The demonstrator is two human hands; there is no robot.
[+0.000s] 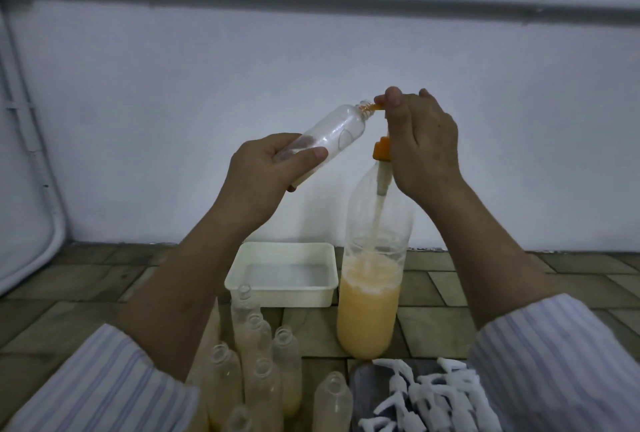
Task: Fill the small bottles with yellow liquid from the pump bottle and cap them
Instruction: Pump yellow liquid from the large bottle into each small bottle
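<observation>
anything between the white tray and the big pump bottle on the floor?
Nothing. In the head view the white tray and the pump bottle stand side by side, with only a narrow strip of bare tiled floor between them.

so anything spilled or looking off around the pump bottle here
Nothing stands out. The pump bottle stands upright on the floor, and its orange nozzle reaches the mouth of the small bottle tilted in the left hand. No yellow liquid shows on the tiles nearby.
</observation>
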